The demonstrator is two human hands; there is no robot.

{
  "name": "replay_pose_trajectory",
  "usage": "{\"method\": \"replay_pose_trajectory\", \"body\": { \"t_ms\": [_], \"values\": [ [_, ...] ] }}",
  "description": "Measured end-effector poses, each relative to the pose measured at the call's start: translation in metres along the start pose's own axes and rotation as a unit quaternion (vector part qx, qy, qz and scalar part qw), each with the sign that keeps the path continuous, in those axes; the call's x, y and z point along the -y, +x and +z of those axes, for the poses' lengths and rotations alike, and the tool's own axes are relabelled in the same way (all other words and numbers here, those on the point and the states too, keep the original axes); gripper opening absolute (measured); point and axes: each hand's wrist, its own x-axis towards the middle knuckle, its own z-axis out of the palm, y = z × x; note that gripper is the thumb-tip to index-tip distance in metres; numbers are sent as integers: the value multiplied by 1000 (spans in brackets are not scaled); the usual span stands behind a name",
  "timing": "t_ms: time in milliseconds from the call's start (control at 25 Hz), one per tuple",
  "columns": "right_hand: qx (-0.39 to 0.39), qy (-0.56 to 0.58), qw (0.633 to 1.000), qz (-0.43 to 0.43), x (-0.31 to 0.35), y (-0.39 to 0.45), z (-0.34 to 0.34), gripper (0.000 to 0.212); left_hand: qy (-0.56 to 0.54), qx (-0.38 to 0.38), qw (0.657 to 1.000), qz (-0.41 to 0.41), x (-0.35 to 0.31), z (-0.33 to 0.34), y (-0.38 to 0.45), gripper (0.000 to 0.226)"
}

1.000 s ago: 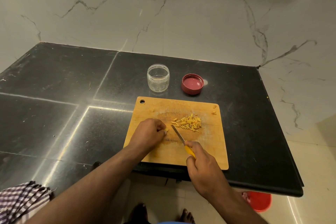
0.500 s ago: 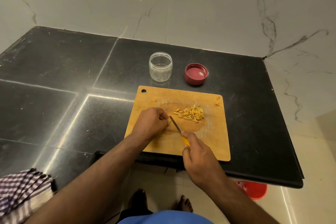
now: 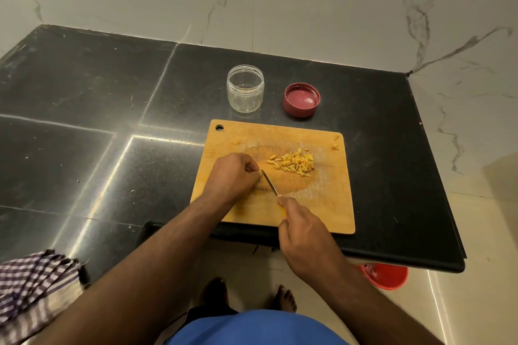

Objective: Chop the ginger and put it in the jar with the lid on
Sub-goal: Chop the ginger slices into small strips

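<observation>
A wooden cutting board lies at the front edge of the black counter. On it sits a small heap of chopped ginger strips. My left hand is curled on the board just left of the heap, pinching a small ginger piece that is mostly hidden under the fingertips. My right hand grips a yellow-handled knife, its blade tip right against my left fingertips. Behind the board stand an empty clear jar and, to its right, a red lid lying upside down.
The black counter ends close to the board's front and right side. White marble walls rise behind and to the right. A checked cloth hangs at the lower left. A red bucket stands on the floor under the counter's edge.
The camera has tilted down, so everything sits higher in view. The knife blade has shifted left, closer to my left fingertips. The ginger heap, jar and lid stay put.
</observation>
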Motion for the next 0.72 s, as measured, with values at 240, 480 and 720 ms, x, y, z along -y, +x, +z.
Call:
{"method": "replay_pose_trajectory", "body": {
  "t_ms": [240, 480, 720],
  "values": [
    [-60, -19, 998, -7, -4, -10, -9, 37, 0, 6, 1000, 3, 1, -2, -1, 11],
    [-36, 54, 997, 29, -4, -2, -7, 41, -7, 1, 1000, 4, 1, 0, -3, 13],
    [5, 173, 977, 127, -16, -4, -5, 35, -10, -1, 1000, 4, 1, -1, -4, 10]
  ]
}}
